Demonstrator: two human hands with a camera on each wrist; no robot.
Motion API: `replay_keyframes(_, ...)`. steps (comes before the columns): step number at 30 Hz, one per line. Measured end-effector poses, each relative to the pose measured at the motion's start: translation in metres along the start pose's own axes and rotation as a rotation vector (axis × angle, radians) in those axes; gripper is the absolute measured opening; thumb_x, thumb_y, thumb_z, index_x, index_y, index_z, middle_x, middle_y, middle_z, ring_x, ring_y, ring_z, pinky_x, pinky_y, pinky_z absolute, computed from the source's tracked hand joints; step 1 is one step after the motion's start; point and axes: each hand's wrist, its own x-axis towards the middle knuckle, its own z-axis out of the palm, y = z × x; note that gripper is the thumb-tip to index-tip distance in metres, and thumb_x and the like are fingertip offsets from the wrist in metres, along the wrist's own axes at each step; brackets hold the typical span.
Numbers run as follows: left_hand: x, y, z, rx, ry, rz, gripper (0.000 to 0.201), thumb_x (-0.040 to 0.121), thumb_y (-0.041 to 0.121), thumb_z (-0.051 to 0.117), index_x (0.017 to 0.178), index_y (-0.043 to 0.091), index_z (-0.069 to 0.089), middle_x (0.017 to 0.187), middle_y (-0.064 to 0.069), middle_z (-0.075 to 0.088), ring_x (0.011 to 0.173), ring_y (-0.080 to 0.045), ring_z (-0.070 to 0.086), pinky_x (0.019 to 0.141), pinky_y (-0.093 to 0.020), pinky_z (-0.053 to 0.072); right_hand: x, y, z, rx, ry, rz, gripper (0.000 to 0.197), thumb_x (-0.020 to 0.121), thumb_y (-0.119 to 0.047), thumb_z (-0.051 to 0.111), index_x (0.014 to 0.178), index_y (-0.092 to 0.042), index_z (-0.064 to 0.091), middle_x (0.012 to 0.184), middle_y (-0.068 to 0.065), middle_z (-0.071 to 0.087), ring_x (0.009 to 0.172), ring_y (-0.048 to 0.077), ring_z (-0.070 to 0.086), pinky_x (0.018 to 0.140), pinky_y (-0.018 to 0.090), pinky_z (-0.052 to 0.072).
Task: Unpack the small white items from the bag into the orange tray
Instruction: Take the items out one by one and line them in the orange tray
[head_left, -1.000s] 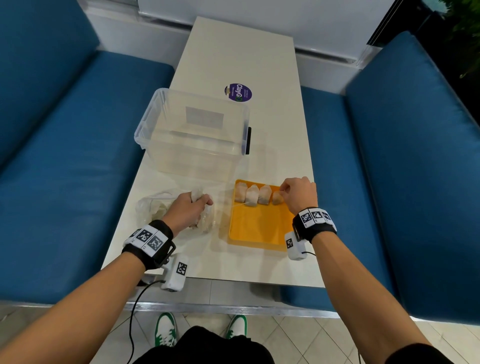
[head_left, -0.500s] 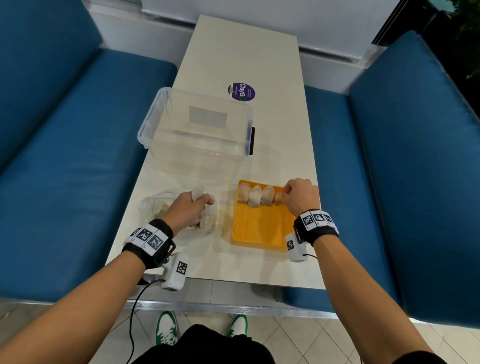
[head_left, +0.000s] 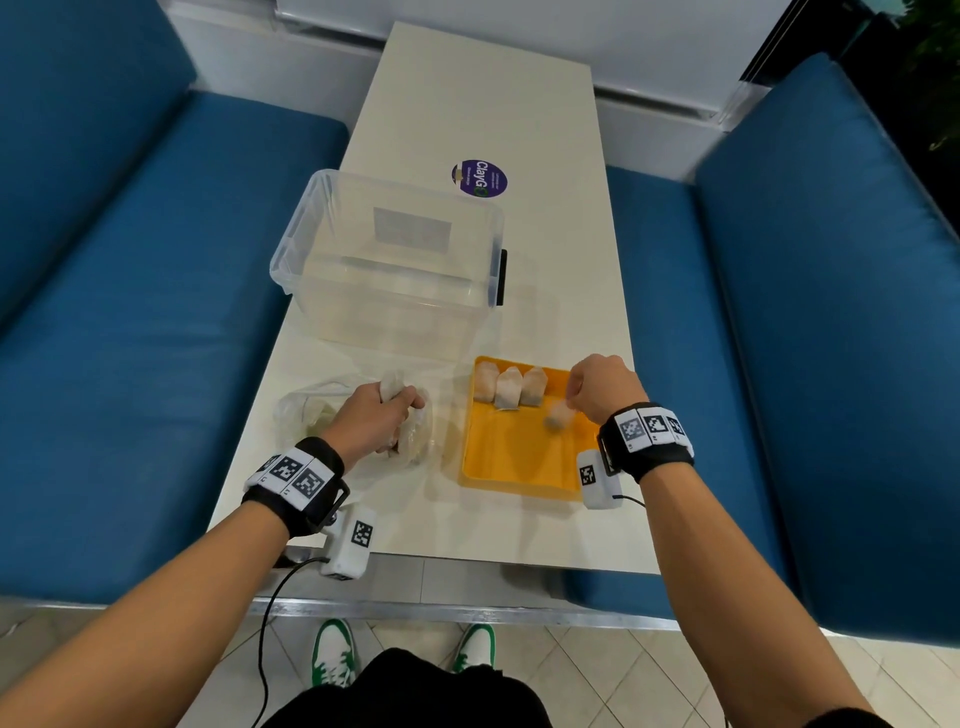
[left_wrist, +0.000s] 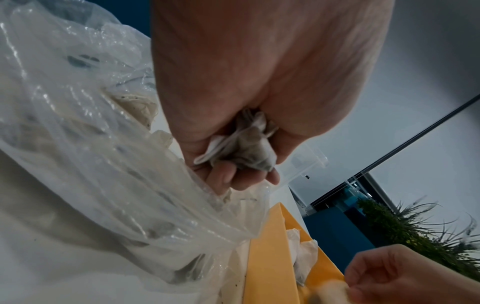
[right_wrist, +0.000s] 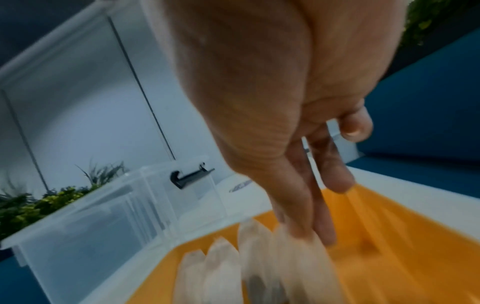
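Orange tray (head_left: 519, 462), counter's near edge: three tea bags (head_left: 511, 387) rowed at far rim. Right hand (head_left: 605, 387), fingers pinching a fourth tea bag (head_left: 558, 415), has drawn back from the row; placement pending. Left hand (head_left: 376, 415) fisted round another at the plastic bag (head_left: 306, 410).

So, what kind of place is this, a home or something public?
Probably a public seating booth, such as a café or lounge: blue cushioned benches flank a long narrow table bearing a round branded sticker, with plants nearby.
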Motion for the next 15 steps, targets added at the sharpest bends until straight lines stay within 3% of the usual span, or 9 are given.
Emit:
replay_keyframes(9, 0.0, 0.001, 0.0, -0.016, 0.01, -0.005, 0.027, 0.104, 0.029, 0.053, 0.098, 0.012, 0.073, 0.067, -0.001, 0.048, 0.052, -0.016, 0.044, 0.05, -0.027, 0.034, 0.006, -0.007, 0.015, 0.053, 0.176, 0.049, 0.016, 0.095, -0.017, 0.059, 0.09, -0.021, 0.074, 0.092, 0.006, 0.071, 0.086, 0.027, 0.065, 0.089, 0.045, 0.055)
replay_keyframes(15, 0.0, -0.001, -0.002, -0.03, 0.003, -0.011, 0.027, 0.105, 0.029, 0.053, 0.098, 0.012, 0.073, 0.068, -0.001, 0.048, 0.054, -0.017, 0.043, 0.05, -0.026, 0.034, 0.005, -0.007, 0.01, -0.027, 0.148, 0.037, 0.016, 0.096, -0.016, 0.057, 0.088, -0.021, 0.07, 0.089, 0.005, 0.068, 0.085, 0.026, 0.064, 0.088, 0.044, 0.055)
